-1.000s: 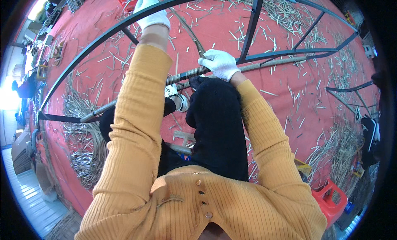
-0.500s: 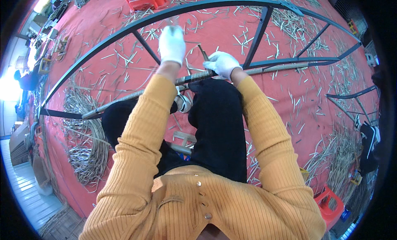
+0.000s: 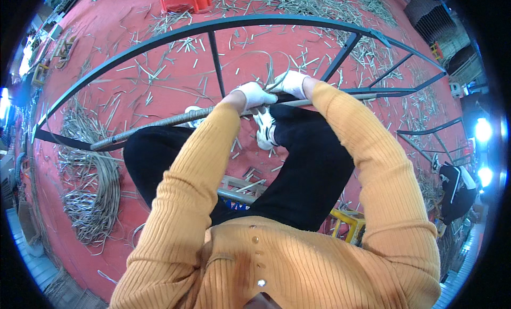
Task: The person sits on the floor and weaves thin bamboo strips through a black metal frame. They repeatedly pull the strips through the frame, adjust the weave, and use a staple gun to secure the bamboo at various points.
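Head view: strip (image 3: 273, 88) is being pinched by right hand (image 3: 291, 84), grip of left hand (image 3: 255, 95) being hidden; rod (image 3: 181, 118) part-wrapped, black frame (image 3: 255, 20) bare.

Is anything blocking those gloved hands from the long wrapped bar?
Nothing visible is. The left hand and right hand are close together, already at the wrapped bar; a thin strip loops beyond them.
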`<action>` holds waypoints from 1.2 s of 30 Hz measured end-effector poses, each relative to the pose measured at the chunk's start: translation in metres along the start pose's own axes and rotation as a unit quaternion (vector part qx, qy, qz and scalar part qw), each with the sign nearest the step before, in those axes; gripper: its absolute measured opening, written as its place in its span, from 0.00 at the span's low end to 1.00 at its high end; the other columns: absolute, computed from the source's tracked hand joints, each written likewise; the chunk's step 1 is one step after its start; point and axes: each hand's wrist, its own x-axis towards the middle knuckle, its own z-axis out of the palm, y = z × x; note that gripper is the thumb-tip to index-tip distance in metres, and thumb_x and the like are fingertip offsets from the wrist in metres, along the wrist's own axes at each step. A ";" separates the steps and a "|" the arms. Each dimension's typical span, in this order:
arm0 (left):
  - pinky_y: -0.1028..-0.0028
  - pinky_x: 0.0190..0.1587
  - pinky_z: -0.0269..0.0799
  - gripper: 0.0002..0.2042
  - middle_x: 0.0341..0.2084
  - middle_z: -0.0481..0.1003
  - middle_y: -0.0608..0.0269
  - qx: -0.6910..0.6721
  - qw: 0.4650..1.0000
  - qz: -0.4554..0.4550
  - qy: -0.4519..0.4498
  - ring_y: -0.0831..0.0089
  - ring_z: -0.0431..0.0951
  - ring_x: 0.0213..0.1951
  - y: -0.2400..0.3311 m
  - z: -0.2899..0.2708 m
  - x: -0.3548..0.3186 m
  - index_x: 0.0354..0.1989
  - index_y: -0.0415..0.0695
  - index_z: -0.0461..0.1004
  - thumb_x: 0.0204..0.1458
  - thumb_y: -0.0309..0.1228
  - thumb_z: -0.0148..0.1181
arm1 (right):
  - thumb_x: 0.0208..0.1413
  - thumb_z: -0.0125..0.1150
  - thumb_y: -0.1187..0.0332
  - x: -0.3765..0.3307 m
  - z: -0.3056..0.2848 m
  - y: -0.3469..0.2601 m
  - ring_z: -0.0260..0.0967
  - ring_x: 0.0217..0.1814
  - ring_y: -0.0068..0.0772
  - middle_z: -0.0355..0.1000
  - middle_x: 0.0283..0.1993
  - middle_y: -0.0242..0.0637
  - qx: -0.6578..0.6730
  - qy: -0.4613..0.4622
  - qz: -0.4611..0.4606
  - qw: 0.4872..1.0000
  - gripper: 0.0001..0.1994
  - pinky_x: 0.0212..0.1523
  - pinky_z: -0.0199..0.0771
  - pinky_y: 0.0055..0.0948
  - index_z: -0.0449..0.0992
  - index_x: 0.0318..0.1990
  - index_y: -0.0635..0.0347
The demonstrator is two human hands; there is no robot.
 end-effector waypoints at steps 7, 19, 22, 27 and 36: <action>0.66 0.40 0.74 0.25 0.28 0.81 0.59 0.209 0.977 0.007 0.039 0.66 0.81 0.33 -0.007 0.004 -0.016 0.41 0.45 0.84 0.52 0.57 0.62 | 0.57 0.68 0.62 -0.023 0.040 -0.034 0.73 0.34 0.24 0.80 0.33 0.35 0.164 0.156 0.084 0.970 0.11 0.36 0.73 0.32 0.84 0.38 0.62; 0.55 0.60 0.67 0.31 0.54 0.77 0.51 0.291 0.924 0.193 0.156 0.52 0.76 0.57 -0.077 0.053 -0.050 0.56 0.50 0.77 0.58 0.63 0.50 | 0.56 0.61 0.62 -0.052 0.170 0.000 0.65 0.61 0.57 0.66 0.59 0.58 -0.125 0.476 0.036 0.870 0.28 0.61 0.65 0.46 0.65 0.61 0.65; 0.52 0.54 0.72 0.31 0.51 0.79 0.50 0.333 0.922 0.163 0.108 0.48 0.78 0.51 -0.078 0.056 -0.046 0.55 0.53 0.78 0.57 0.64 0.47 | 0.54 0.61 0.60 -0.035 0.182 0.019 0.61 0.65 0.59 0.62 0.64 0.60 -0.198 0.505 0.060 0.838 0.34 0.65 0.61 0.49 0.59 0.66 0.68; 0.56 0.41 0.78 0.26 0.33 0.83 0.55 0.412 0.872 0.199 0.175 0.54 0.84 0.37 -0.072 0.058 -0.048 0.39 0.52 0.83 0.54 0.62 0.52 | 0.58 0.56 0.52 -0.017 0.174 0.032 0.66 0.58 0.56 0.69 0.57 0.51 -0.151 0.449 0.021 0.880 0.25 0.61 0.64 0.49 0.68 0.57 0.60; 0.56 0.40 0.75 0.24 0.30 0.82 0.55 0.386 0.858 0.213 0.263 0.54 0.82 0.36 -0.092 0.075 -0.043 0.35 0.49 0.81 0.54 0.60 0.57 | 0.61 0.53 0.40 -0.041 0.162 0.004 0.77 0.47 0.50 0.81 0.42 0.41 -0.084 0.347 0.040 0.933 0.24 0.48 0.75 0.43 0.84 0.42 0.49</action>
